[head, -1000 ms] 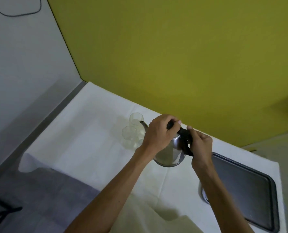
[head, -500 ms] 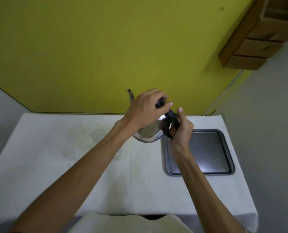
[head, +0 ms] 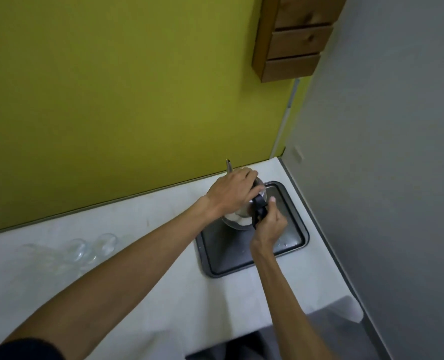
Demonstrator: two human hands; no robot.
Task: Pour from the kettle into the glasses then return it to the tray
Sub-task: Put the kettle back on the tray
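Observation:
A steel kettle (head: 237, 219) with a black handle hangs over the far left part of the dark metal tray (head: 228, 258); whether its base touches the tray I cannot tell. My left hand (head: 232, 192) covers its lid from above. My right hand (head: 270, 224) grips the black handle on the kettle's right side. The thin spout (head: 228, 166) points away toward the yellow-green wall. Several clear glasses (head: 96, 246) stand on the white tablecloth far to the left of the tray, apart from both hands.
The white-covered table (head: 163, 294) ends at a grey wall on the right, close to the tray. A yellow-green wall (head: 137, 100) runs behind it. A wooden drawer unit (head: 293, 37) hangs high at the right.
Both hands have carried the kettle to the right, away from the glasses, to above the tray. The view has swung right with it.

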